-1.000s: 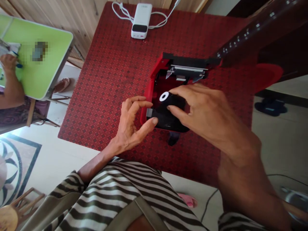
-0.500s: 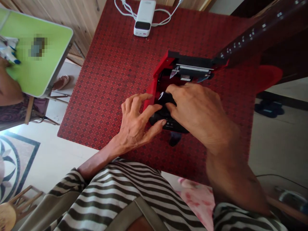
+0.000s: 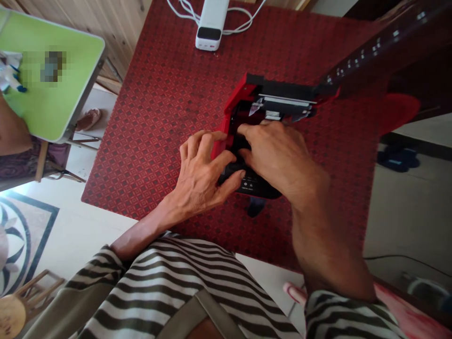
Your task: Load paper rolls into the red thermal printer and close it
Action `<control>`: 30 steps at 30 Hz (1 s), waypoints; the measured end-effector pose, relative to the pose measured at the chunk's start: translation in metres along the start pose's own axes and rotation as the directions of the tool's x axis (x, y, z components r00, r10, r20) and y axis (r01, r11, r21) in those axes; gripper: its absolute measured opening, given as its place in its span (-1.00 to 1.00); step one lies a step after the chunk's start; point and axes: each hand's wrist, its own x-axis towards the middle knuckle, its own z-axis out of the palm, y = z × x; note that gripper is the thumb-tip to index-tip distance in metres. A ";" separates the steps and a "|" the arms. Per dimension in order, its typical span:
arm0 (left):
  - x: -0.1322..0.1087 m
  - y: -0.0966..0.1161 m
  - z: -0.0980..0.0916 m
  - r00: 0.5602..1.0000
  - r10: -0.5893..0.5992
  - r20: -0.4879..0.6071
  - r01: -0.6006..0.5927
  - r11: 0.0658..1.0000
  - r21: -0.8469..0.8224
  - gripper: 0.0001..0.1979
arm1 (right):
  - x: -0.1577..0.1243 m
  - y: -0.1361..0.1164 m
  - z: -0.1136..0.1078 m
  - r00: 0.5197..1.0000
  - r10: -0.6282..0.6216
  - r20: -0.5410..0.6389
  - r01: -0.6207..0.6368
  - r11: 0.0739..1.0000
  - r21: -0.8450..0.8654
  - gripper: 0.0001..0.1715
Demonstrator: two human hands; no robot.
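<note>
A red and black machine (image 3: 229, 106) stands on the patterned red table, its hinged top section raised at the back. Black buttons with small white marks line its front panel (image 3: 252, 185). My left hand (image 3: 199, 172) grips the machine's left front corner, thumb along the panel and curved fingers at the red side wall. My right hand (image 3: 278, 157) reaches down into the machine's inside. Between its thumb and index finger shows a black part (image 3: 241, 145); most of it is hidden by the hand, so its kind cannot be made out.
A white power bank (image 3: 213, 23) with white cables lies at the table's (image 3: 169, 99) back edge. To the left is a green table (image 3: 70, 35), with another person's arm (image 3: 12, 120) beside it. A wooden stool (image 3: 21, 306) stands at lower left.
My right hand has moved slightly left and lower into the machine. The black part with a white ring, visible before, is now mostly covered. My left hand has stayed nearly still.
</note>
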 end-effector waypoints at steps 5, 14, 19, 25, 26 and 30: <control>0.002 0.000 0.000 1.000 -0.015 0.002 0.015 1.000 0.012 -0.73 | -0.005 0.014 0.021 0.981 -0.069 -0.182 0.096 0.986 0.139 -0.59; -0.003 -0.007 -0.003 0.997 -0.036 -0.063 0.033 0.999 -0.037 -0.44 | -0.061 0.053 0.009 0.922 -0.267 -0.279 0.375 0.793 0.480 -0.61; -0.008 -0.016 -0.006 0.988 -0.035 -0.148 0.024 0.997 -0.076 -0.57 | -0.062 0.053 0.015 0.922 -0.231 -0.311 0.370 0.761 0.532 -0.62; -0.002 -0.020 -0.011 0.995 -0.072 -0.071 0.066 0.994 -0.091 -0.64 | -0.052 0.056 0.025 0.920 -0.220 -0.324 0.376 0.723 0.579 -0.67; -0.001 -0.020 -0.012 0.996 -0.077 -0.056 0.071 0.993 -0.090 -0.64 | -0.051 0.057 0.025 0.920 -0.224 -0.321 0.378 0.720 0.583 -0.68; 0.007 -0.021 -0.015 0.998 -0.052 -0.041 0.048 0.994 -0.103 -0.66 | -0.048 0.058 0.024 0.919 -0.231 -0.320 0.385 0.707 0.594 -0.74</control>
